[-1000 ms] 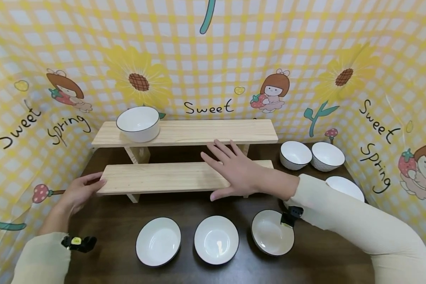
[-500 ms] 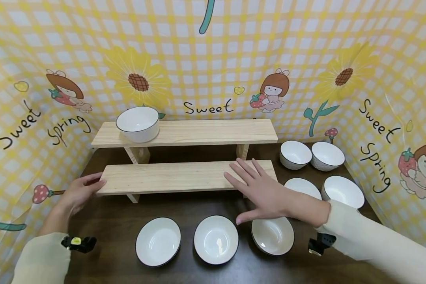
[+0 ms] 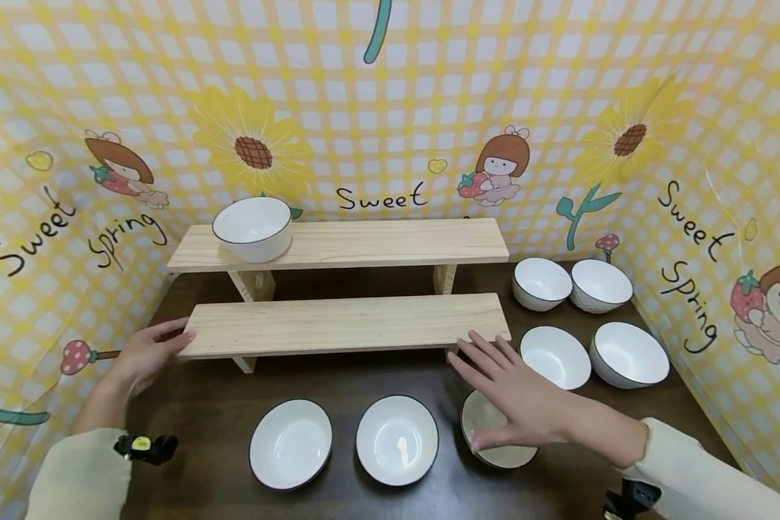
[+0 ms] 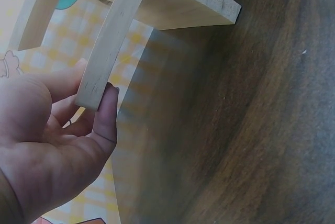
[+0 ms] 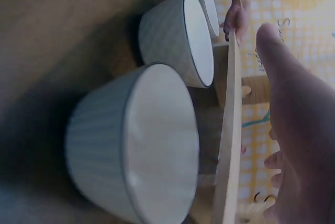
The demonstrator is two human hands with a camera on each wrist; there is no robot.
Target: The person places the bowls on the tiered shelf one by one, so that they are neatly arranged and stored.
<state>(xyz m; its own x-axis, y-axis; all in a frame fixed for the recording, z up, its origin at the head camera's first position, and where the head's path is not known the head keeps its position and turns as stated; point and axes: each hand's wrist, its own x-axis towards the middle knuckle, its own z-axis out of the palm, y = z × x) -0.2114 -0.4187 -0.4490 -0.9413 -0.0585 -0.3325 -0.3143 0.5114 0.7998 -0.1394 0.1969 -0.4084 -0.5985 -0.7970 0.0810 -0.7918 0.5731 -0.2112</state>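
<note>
A two-tier wooden shelf (image 3: 344,325) stands on the dark table. My left hand (image 3: 148,354) grips the left end of its lower board; in the left wrist view the thumb is on one face and fingers (image 4: 107,114) curl round the other. My right hand (image 3: 520,393) hovers with spread fingers above the right front bowl (image 3: 503,456), partly hiding it, and holds nothing. Two more white, dark-rimmed bowls, the left one (image 3: 290,444) and the middle one (image 3: 397,440), stand in the same front row. Another white bowl (image 3: 253,229) sits on the upper board's left end.
Several white bowls stand right of the shelf, among them a back one (image 3: 542,284) and a front one (image 3: 629,354). Yellow checked cloth (image 3: 377,108) walls in the back and both sides of the table (image 3: 201,433).
My right hand has moved right and toward me, from over the lower board to above the right front bowl. My left hand keeps its grip on the board. The bowls have not moved.
</note>
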